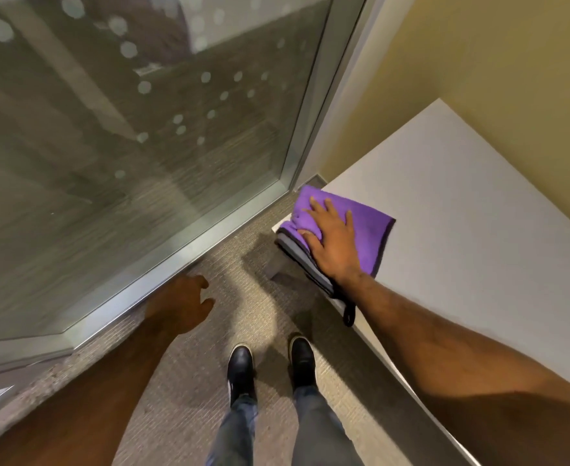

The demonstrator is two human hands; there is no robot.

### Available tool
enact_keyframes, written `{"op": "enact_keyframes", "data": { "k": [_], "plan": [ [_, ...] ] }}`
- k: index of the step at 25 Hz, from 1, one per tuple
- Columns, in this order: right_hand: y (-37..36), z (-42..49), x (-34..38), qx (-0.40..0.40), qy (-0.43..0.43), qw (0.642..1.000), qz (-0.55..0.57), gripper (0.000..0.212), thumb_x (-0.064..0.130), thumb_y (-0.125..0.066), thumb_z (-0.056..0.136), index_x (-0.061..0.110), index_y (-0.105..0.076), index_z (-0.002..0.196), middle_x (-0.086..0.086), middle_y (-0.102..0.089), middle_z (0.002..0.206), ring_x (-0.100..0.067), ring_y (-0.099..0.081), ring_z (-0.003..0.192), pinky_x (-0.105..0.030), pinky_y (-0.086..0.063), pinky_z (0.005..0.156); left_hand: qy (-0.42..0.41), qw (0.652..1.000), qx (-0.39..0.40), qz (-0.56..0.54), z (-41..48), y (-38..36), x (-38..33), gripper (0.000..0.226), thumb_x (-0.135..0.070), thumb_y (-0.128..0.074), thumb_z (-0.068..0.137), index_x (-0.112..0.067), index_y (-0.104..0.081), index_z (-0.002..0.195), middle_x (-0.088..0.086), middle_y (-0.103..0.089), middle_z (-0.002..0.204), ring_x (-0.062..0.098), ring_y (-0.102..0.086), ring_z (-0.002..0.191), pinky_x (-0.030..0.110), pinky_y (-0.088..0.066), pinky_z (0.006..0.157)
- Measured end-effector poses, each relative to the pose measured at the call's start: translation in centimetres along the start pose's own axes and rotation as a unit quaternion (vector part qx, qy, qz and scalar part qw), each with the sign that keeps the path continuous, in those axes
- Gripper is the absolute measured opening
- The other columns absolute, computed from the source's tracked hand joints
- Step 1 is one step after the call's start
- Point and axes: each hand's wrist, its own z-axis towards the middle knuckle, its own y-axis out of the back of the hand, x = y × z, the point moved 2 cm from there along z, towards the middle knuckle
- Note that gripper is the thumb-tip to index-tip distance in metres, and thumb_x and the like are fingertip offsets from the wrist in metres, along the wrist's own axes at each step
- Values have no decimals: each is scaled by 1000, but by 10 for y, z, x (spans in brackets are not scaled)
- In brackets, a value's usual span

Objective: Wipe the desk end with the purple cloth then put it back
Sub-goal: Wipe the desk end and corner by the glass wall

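A folded purple cloth (371,223) with a grey underside lies on the near left corner of the white desk (471,210). My right hand (334,240) rests flat on top of the cloth, fingers spread and pressing down, with the thumb at the desk's edge. A dark loop hangs from the cloth below my wrist, over the desk edge. My left hand (182,304) hovers low over the carpet, away from the desk, fingers loosely apart and holding nothing.
A glass wall with frosted dots (125,129) and a metal frame (182,250) stands to the left. A yellow wall (495,55) backs the desk. Below are grey carpet (182,381) and my two black shoes (270,361).
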Motion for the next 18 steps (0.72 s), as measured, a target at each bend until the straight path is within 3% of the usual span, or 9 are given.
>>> {"op": "enact_keyframes", "data": {
  "k": [2, 4, 6, 10, 12, 15, 18],
  "plan": [
    [-2, -30, -6, 25, 74, 997, 1, 53, 50, -33, 99, 28, -41, 147, 3, -35, 158, -18, -19, 151, -56, -6, 122, -4, 1000, -5, 11, -2, -1, -2, 51, -47, -58, 89, -19, -52, 131, 8, -65, 127, 26, -62, 112, 40, -52, 91],
    [4, -57, -25, 13, 85, 996, 1, 51, 48, -33, 99, 27, -44, 145, 5, -39, 157, -15, -22, 150, -55, -11, 122, -10, 1000, -2, 13, -1, -1, -5, 51, -47, -58, 89, -19, -52, 132, 7, -65, 127, 26, -62, 112, 39, -51, 92],
    [10, -49, -36, -15, 38, 999, 14, 52, 48, -32, 100, 26, -41, 147, 5, -38, 157, -14, -23, 149, -55, -13, 122, -14, 1000, -5, 7, 2, 0, -6, 53, -47, -58, 90, -19, -51, 134, 7, -63, 130, 26, -61, 115, 38, -49, 94],
    [2, 13, -11, -44, -52, 997, -35, 51, 49, -35, 101, 26, -42, 146, 1, -30, 161, -20, -19, 151, -53, -4, 123, -23, 999, -24, 13, 5, -2, -4, 54, -49, -56, 89, -22, -50, 135, 6, -62, 133, 26, -59, 119, 38, -47, 95],
    [-14, 22, 18, -17, 8, 999, -46, 51, 50, -37, 100, 27, -43, 146, 1, -31, 160, -21, -19, 151, -55, -3, 122, -30, 998, -33, 35, 3, -7, -4, 54, -50, -55, 89, -24, -49, 136, 5, -62, 132, 25, -58, 120, 39, -48, 96],
    [-29, -15, 29, 54, 166, 982, -77, 50, 48, -37, 99, 29, -45, 145, 3, -32, 160, -19, -18, 151, -53, -3, 122, -43, 997, -53, 35, 1, -14, -6, 51, -51, -55, 88, -24, -52, 132, 3, -64, 128, 24, -60, 116, 38, -49, 93],
    [-16, -61, -10, 31, 174, 982, -61, 46, 44, -36, 101, 31, -43, 145, 7, -31, 159, -15, -18, 151, -53, -8, 123, -43, 997, -64, 4, 1, -19, -2, 50, -50, -56, 89, -23, -53, 131, 5, -65, 123, 25, -62, 112, 39, -50, 93]
  ]
}}
